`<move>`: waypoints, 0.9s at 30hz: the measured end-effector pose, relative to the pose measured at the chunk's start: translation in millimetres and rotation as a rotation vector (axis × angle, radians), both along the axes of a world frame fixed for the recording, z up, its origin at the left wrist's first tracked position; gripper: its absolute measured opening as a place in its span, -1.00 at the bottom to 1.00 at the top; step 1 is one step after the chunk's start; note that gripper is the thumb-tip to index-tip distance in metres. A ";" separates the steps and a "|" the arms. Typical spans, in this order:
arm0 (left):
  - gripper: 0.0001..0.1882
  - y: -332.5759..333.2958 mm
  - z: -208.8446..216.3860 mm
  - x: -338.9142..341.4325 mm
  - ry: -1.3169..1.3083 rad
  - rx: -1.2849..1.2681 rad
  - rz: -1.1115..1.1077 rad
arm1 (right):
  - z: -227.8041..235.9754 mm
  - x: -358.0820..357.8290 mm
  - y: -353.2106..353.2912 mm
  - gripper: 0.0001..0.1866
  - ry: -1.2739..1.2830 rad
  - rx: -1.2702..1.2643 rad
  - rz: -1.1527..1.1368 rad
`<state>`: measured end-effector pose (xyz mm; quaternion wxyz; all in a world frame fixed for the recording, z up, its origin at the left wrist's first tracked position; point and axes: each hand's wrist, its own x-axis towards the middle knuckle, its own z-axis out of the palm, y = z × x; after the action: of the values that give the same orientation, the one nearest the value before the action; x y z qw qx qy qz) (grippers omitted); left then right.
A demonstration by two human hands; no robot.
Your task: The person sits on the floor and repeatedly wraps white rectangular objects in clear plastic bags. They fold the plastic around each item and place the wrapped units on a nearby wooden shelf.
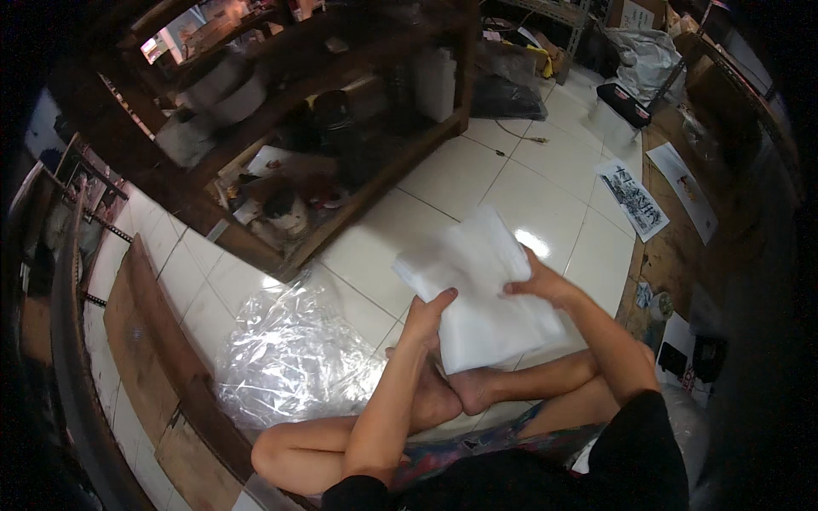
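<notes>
A thick stack of white, soft-looking sheets (484,294) is held up in front of me, over my crossed legs. My left hand (426,322) grips its left edge, with the thumb lying on top. On the right edge, my right hand (538,283) is closed with its thumb pressed on the upper face. The fingers of both hands are mostly hidden beneath or behind the stack. A crumpled clear plastic sheet (290,353) lies on the floor to the left of my left hand.
A dark wooden shelf unit (383,183) with assorted items stands ahead on the white tiled floor (443,183). Bent brown boards (145,349) are at the left. Printed sheets (632,200) lie at the right, near a roll of tape (661,307). Bags (643,64) sit at the far right.
</notes>
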<state>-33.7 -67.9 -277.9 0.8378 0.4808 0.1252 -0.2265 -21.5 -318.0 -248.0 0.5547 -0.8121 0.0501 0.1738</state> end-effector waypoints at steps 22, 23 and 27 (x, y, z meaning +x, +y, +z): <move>-0.46 -102.2 -118.3 11.4 -0.077 0.717 -0.208 | -143.1 11.0 -125.7 -0.38 0.420 0.129 -0.190; -0.45 -104.5 -118.0 11.3 0.037 0.578 -0.186 | -149.8 9.3 -125.5 -0.38 0.437 0.148 -0.206; -0.39 -102.7 -112.9 14.1 0.165 0.477 -0.173 | -129.3 3.8 -104.9 -0.40 0.331 0.261 -0.217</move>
<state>-19.6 -170.6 -390.8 0.6651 0.6535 0.2014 -0.3000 -17.7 -422.9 -377.3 0.6549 -0.6838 0.2042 0.2488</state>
